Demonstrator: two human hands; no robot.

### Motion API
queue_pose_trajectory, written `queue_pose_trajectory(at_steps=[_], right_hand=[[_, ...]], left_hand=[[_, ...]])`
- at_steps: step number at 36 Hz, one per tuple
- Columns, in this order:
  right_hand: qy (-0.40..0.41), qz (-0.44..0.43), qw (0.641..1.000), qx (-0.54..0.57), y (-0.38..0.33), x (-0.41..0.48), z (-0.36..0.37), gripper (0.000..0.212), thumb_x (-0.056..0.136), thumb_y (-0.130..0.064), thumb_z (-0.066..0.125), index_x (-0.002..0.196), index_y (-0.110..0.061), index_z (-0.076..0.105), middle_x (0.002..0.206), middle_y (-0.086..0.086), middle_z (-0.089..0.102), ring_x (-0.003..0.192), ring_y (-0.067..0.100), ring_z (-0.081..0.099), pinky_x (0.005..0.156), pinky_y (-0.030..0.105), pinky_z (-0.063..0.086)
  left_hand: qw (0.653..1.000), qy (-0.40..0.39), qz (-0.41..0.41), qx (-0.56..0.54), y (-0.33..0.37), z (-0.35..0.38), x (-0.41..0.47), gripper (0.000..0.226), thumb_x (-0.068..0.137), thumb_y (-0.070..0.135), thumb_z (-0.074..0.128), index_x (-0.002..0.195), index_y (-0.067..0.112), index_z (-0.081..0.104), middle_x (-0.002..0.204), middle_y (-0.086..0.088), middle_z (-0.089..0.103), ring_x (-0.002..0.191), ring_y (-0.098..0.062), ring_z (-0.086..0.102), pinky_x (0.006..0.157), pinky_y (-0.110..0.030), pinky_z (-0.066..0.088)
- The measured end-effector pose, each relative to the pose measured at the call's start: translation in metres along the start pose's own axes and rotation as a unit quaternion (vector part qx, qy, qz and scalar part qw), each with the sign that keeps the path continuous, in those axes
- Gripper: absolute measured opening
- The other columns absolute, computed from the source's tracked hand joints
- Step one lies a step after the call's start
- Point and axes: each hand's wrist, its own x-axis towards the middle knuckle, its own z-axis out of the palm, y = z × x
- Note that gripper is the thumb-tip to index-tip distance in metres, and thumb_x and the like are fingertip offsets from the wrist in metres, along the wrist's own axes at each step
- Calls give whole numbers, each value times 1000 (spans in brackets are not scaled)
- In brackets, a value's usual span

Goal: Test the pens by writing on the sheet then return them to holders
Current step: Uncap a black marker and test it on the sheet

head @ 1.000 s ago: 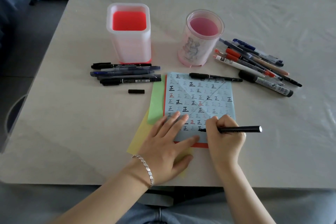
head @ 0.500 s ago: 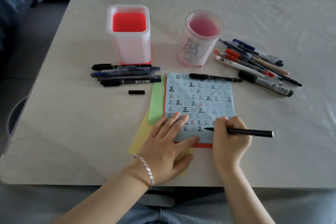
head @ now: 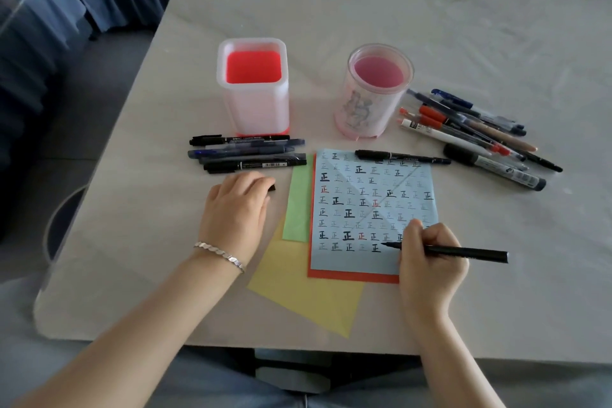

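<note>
L hand (head: 236, 209) has left the blue sheet (head: 374, 205) for the loose cap (head: 272, 188) on the tabletop (head: 463, 308), fingers curled over it. R hand (head: 430, 262) pinches the black pen (head: 463, 252), tip by the last mark in the bottom row. Sheet approx full, but square holder (head: 253, 109) & round holder (head: 371, 116) are empty and pens lie both sides, so I'd say returns not begun.

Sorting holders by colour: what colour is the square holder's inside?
Red; the square holder shows best in head view.
</note>
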Motion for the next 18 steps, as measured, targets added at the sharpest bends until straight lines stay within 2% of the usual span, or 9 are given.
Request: queue_pose_trajectory(at_steps=[3,5,7,10,12,13,15,18], right_hand=[[-6,4,1000,-5,0,0,0,38,76,-21,52,51,0,33,45,25,38,45,17,32,45,27,27],[-6,9,1000,-8,-1,0,0,39,76,-23,52,52,3,35,48,29,42,45,20,34,46,27,29],[-3,18,1000,-8,-2,1,0,40,76,-26,52,51,0,35,49,30,43,46,21,35,47,28,30],[-2,28,1000,-7,-3,2,0,39,78,-31,53,52,-6,39,48,24,45,45,18,39,48,29,33],[-5,31,999,-6,-3,4,-1,38,83,-30,58,53,-12,43,44,8,48,42,10,41,48,25,35],[-6,36,999,-5,-4,5,-1,37,85,-27,60,54,-14,45,41,-1,49,41,9,42,47,21,35],[-13,56,998,13,-7,8,-3,35,87,-22,60,56,-13,45,37,-5,50,37,6,43,44,15,35],[-23,80,994,63,-20,13,-7,33,87,-19,60,60,-10,43,37,-5,52,34,4,43,41,13,36]], left_hand=[[1000,-18,-6,-8,0,-1,-1,28,65,-12,73,90,0,67,83,-14,63,83,-27,52,65,-41,50],[999,-20,-22,-13,4,-3,-3,31,65,-13,74,93,-3,66,82,-17,63,76,-35,59,65,-42,51],[997,-20,-53,-50,11,-6,-5,28,72,-11,68,99,-6,63,84,-20,61,74,-37,61,65,-36,51],[978,-26,-127,-163,29,-14,-8,22,83,-6,59,104,-2,62,90,-13,58,79,-27,58,69,-12,37],[957,-53,-169,-231,45,-20,-10,18,86,0,58,102,7,64,91,-5,58,79,-15,58,70,-2,34],[945,-68,-187,-258,53,-23,-11,17,87,4,58,100,13,64,90,-2,61,76,-7,58,69,0,35],[924,-92,-203,-311,67,-28,-11,17,88,9,57,89,26,60,84,2,64,70,0,59,63,-2,38],[893,-112,-204,-385,84,-38,-11,22,88,9,59,82,30,58,67,12,62,59,6,56,55,-5,39]])
